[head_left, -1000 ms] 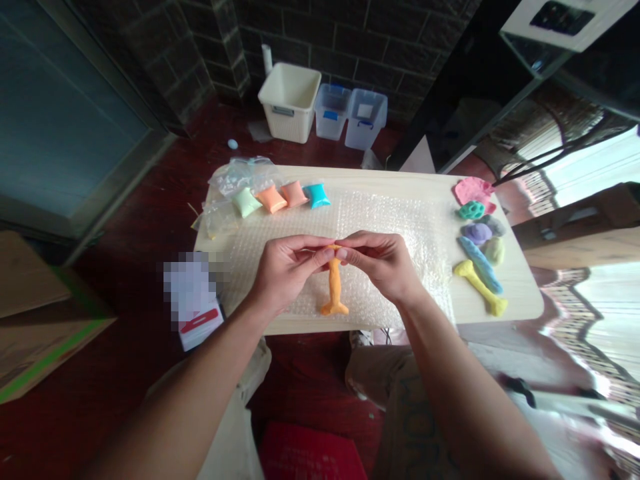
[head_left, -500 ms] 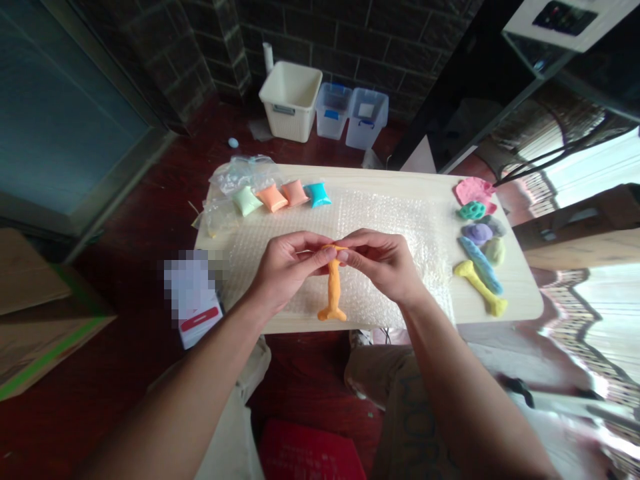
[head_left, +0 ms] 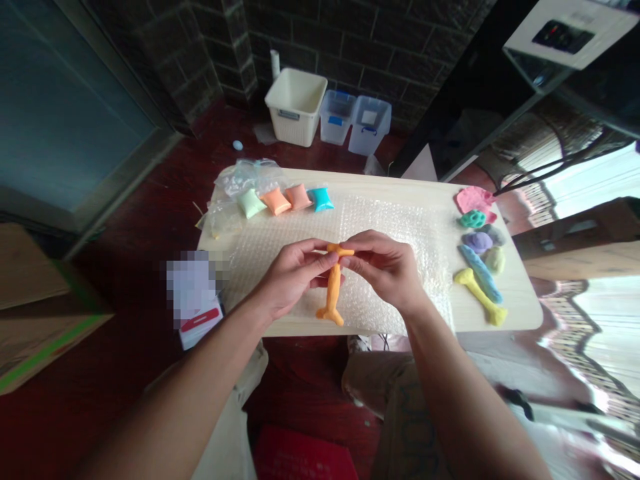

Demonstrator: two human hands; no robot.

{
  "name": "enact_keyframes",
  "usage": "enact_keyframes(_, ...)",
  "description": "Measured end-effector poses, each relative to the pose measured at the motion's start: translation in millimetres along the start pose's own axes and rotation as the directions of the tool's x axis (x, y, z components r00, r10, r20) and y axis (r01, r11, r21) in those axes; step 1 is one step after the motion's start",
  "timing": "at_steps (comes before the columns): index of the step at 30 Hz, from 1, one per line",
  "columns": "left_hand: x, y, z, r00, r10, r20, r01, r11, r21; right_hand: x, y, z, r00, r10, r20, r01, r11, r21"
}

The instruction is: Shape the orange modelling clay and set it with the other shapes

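Note:
An orange bone-shaped piece of modelling clay (head_left: 333,288) hangs between my two hands above the bubble wrap (head_left: 395,230). Its lower end splits into two small lobes, and a short crosspiece forms the top. My left hand (head_left: 300,270) pinches the upper end from the left, thumb in front. From the right, my right hand (head_left: 383,267) closes thumb and fingers on the same upper end. Parts of the clay's top are covered by my fingertips.
Soft clay packets, such as the blue packet (head_left: 321,199), lie at the table's back left beside clear plastic bags (head_left: 250,175). On the right are several clay shapes, among them a yellow bone (head_left: 480,297) and a blue roll (head_left: 481,273). Bins (head_left: 295,107) stand beyond the table (head_left: 520,293).
My right fingers have shifted slightly, so more of the clay's crosspiece shows at the top. The clay's lower end has swung a little left and tilted. The camera view has moved slightly.

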State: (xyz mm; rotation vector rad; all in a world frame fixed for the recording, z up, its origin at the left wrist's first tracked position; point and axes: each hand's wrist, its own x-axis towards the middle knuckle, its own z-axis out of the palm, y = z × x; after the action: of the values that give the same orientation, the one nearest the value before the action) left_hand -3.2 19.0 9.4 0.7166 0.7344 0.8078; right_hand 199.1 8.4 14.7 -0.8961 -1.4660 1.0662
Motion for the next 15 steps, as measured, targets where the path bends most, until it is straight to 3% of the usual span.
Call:
enact_keyframes(9, -2.1, 2.8, -0.7, 0.997, -0.074, 0.013, 0.073, 0.996, 0.046, -2.7, -7.2, -7.3, 0.999, -0.007, 0.044, 0.014, 0.987, -0.160)
enact_keyframes(15, 0.7, -1.2, 0.3, 0.998, 0.061, -0.011, -0.061, 0.996, 0.065, -1.8, -1.1, -1.4, 0.994, 0.111, -0.014, -0.109, 0.989, 0.104)
